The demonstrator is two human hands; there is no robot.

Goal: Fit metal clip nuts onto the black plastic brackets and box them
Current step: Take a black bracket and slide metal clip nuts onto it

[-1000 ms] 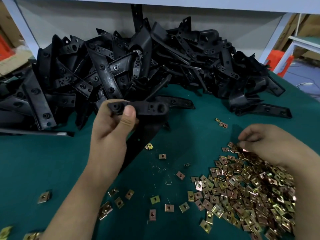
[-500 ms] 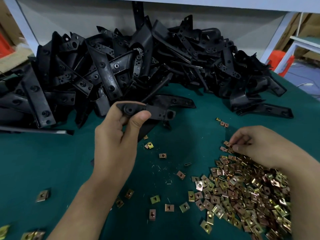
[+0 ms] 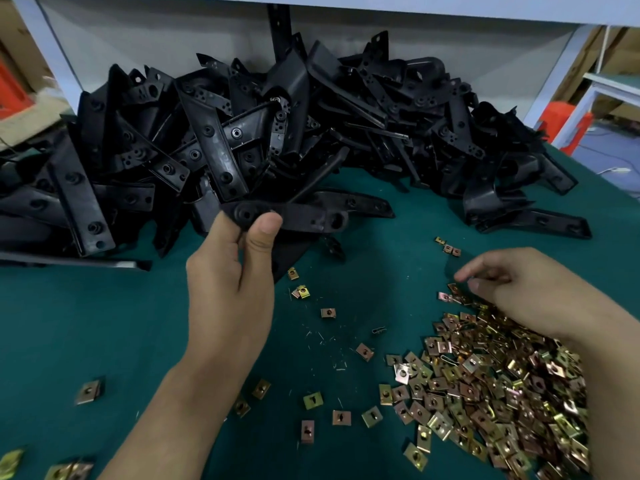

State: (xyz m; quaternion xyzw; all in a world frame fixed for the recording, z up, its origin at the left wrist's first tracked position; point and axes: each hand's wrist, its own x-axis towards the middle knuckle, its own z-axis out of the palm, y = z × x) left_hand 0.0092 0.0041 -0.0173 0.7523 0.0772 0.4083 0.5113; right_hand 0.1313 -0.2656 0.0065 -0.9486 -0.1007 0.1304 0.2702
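1. My left grip (image 3: 232,289) pinches one end of a black bracket (image 3: 311,220) between thumb and fingers, up off the green worktop (image 3: 86,323).
2. The bracket's other end points right, just in front of the big bracket pile (image 3: 225,140).
3. My right grip (image 3: 519,292) is curled at the far edge of the clip nut heap (image 3: 502,393). I cannot tell if it holds a nut.
4. Between my hands the worktop shows only a few loose nuts (image 3: 328,312).
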